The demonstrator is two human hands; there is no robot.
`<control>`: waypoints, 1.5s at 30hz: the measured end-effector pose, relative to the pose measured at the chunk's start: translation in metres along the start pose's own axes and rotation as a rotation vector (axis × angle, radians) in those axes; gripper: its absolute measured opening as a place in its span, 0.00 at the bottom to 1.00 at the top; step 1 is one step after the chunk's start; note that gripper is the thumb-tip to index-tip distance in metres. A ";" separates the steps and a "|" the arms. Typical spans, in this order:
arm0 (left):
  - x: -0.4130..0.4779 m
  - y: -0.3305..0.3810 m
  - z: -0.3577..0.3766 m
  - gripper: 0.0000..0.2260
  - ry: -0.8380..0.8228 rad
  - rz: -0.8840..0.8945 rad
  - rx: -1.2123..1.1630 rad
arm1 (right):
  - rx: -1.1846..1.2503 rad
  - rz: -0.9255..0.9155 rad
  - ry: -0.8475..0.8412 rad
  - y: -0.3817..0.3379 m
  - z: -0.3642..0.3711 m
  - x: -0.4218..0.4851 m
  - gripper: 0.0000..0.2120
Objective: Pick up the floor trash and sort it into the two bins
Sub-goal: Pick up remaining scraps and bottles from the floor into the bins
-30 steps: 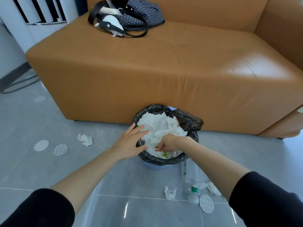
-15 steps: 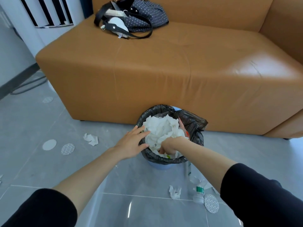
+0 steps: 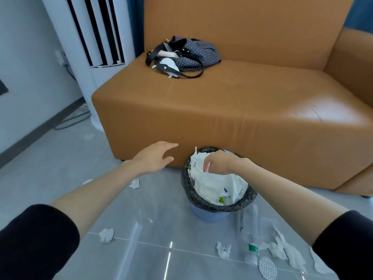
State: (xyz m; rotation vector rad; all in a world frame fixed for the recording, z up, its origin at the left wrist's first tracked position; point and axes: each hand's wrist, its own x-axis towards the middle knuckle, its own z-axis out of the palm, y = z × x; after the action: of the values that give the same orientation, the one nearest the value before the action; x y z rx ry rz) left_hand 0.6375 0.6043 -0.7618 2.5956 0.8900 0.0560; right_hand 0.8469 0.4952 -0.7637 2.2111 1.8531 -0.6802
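My left hand was spread open, empty; my right hand hung loosely curled over the bin, nothing visible in it. Nearest floor scrap was the crumpled tissue, near my left wrist, so left was closer. The clear bottle lay by the bin, cap toward me, outline faint. No second bin in frame

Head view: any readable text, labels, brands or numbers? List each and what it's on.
No text in this view can be read.
Green label band on the clear bottle: print too blurred to read.
Blue and green marks on the printed scrap in the bin: too small to read.
Dotted bag on the sofa: no lettering visible.
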 end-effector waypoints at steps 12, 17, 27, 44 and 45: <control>-0.077 -0.123 0.000 0.22 0.095 -0.420 -0.012 | 0.103 -0.149 0.100 -0.129 0.006 0.051 0.17; -0.099 -0.180 0.031 0.24 0.076 -0.637 -0.051 | 0.138 -0.150 0.069 -0.166 0.054 0.108 0.18; -0.091 -0.260 0.131 0.26 -0.056 -0.779 -0.193 | 0.220 -0.087 -0.029 -0.189 0.150 0.200 0.25; -0.034 -0.294 0.208 0.24 -0.137 -0.646 -0.108 | 0.107 -0.069 -0.045 -0.209 0.218 0.279 0.33; -0.033 -0.294 0.209 0.24 -0.116 -0.642 -0.080 | 0.092 -0.073 -0.017 -0.209 0.221 0.279 0.33</control>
State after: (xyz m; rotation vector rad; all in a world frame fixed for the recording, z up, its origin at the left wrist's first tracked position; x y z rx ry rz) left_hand 0.4746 0.7228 -1.0628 2.1013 1.5850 -0.2279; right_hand 0.6279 0.6941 -1.0518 2.1946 1.9397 -0.8112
